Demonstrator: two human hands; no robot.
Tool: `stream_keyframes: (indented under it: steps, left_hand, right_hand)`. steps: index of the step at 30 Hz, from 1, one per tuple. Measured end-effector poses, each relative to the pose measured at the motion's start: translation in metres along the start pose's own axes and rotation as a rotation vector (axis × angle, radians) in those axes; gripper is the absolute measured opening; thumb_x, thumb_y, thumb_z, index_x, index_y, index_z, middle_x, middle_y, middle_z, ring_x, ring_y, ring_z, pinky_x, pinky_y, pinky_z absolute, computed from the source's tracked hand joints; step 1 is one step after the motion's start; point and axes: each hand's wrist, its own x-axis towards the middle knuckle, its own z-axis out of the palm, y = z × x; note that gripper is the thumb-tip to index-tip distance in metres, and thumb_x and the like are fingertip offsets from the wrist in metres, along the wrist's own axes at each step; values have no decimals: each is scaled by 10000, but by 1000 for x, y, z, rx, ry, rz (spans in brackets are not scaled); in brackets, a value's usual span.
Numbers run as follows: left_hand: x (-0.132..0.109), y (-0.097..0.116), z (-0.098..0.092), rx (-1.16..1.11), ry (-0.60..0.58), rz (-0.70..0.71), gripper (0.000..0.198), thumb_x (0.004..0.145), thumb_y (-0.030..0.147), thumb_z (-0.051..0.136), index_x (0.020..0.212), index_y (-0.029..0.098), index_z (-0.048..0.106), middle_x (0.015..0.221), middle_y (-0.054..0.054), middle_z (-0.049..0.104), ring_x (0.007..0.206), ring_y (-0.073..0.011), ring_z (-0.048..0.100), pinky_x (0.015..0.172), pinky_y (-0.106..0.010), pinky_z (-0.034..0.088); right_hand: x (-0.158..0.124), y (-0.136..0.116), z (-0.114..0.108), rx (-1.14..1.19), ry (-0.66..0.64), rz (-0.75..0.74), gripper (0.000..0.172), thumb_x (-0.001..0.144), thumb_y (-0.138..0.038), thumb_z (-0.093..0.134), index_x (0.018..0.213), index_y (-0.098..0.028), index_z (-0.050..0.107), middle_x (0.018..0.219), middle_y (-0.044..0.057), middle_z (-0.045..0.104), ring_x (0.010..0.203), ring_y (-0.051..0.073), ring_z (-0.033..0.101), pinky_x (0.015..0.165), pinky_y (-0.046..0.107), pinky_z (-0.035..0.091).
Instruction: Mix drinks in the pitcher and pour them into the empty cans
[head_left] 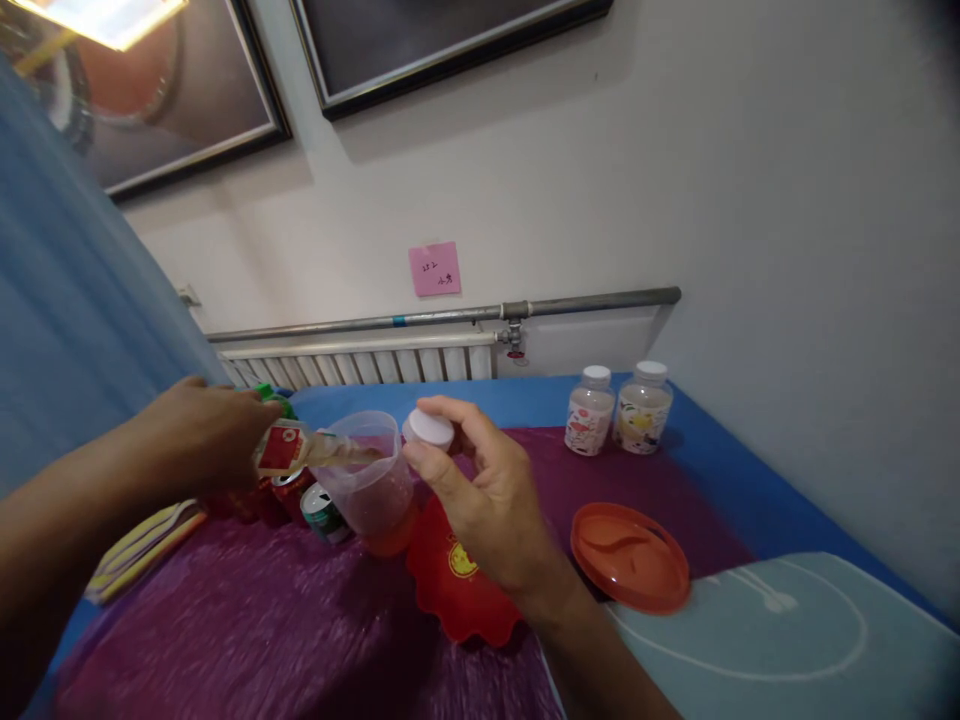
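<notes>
My left hand [206, 430] is wrapped round a bottle with a red label [282, 448], tipped nearly flat. The bottle's neck end reaches over the rim of a translucent plastic pitcher [367, 495], which has some pinkish-orange liquid low inside. I cannot make out how much liquid leaves the bottle. Between the thumb and fingers of my right hand [491, 490] is a white round cap [429, 428], just right of the pitcher's rim. Below that hand lies a red scalloped dish [439, 590] with a yellow print, partly covered by my hand.
Several drink cans [324, 513] stand left of the pitcher, beside a folded striped cloth [146, 545]. Two clear jars [589, 415] with white lids stand at the back right. An orange oval lid or dish [630, 560] lies near a pale blue mat [750, 640]. A radiator [375, 360] lines the wall.
</notes>
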Motion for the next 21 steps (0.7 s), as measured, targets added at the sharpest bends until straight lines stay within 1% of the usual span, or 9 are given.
stream_keyframes:
  steps: [1, 2, 3, 7, 12, 16, 19, 21]
  left_hand:
    - [3, 4, -3, 147, -49, 40, 298, 604, 233, 738, 900, 200, 729, 853, -92, 742, 791, -278, 645, 882, -435, 451]
    - [7, 7, -5, 244, -78, 67, 270, 654, 214, 685, 921, 193, 722, 880, -96, 744, 826, -281, 656, 902, -445, 451]
    - [9, 11, -7, 286, -83, 79, 260, 681, 194, 652, 933, 188, 718, 894, -95, 744, 850, -284, 662, 916, -455, 451]
    - [16, 26, -16, 336, -70, 91, 307, 710, 172, 650, 1010, 191, 714, 970, -97, 743, 919, -316, 668, 934, -492, 454]
    - [17, 39, -19, 378, -92, 86, 300, 727, 132, 633, 1009, 200, 711, 964, -96, 740, 942, -322, 672, 953, -473, 441]
    - [17, 40, -15, 395, -87, 111, 316, 743, 143, 623, 1042, 197, 711, 976, -100, 743, 930, -321, 677, 946, -477, 444]
    - [16, 38, -11, 398, -81, 115, 325, 747, 145, 613, 1054, 195, 707, 999, -102, 743, 940, -314, 676, 952, -477, 439]
    - [16, 36, -8, 391, -81, 117, 315, 742, 164, 627, 1045, 193, 707, 1002, -110, 738, 944, -332, 676, 949, -493, 440]
  right_hand:
    - [0, 0, 0, -2, -3, -1, 270, 858, -315, 681, 1119, -248, 672, 1112, 44, 733, 943, 189, 675, 889, 371, 544]
    - [0, 0, -1, -5, -7, -3, 271, 859, -316, 683, 1121, -247, 671, 1130, 47, 731, 960, 192, 677, 901, 376, 543]
    - [0, 0, -1, -9, -11, -9, 270, 861, -317, 684, 1121, -248, 671, 1142, 48, 730, 972, 195, 678, 909, 379, 542]
    - [1, 0, -2, -23, -17, -33, 266, 866, -317, 685, 1125, -254, 676, 1146, 38, 731, 1000, 198, 681, 924, 378, 543]
    - [2, 0, -3, -42, -17, -30, 263, 862, -323, 689, 1117, -258, 685, 1098, 28, 738, 944, 186, 686, 844, 341, 559]
    - [2, 1, -3, -47, -18, -15, 281, 858, -316, 685, 1135, -264, 681, 1105, 29, 741, 933, 186, 688, 825, 343, 562]
    - [3, 2, -2, -53, -22, 20, 334, 845, -306, 690, 1175, -259, 672, 1135, 40, 742, 941, 194, 691, 814, 350, 562]
    - [3, 2, -1, -59, -35, 50, 380, 831, -292, 695, 1207, -252, 662, 1155, 49, 741, 951, 202, 694, 820, 362, 565]
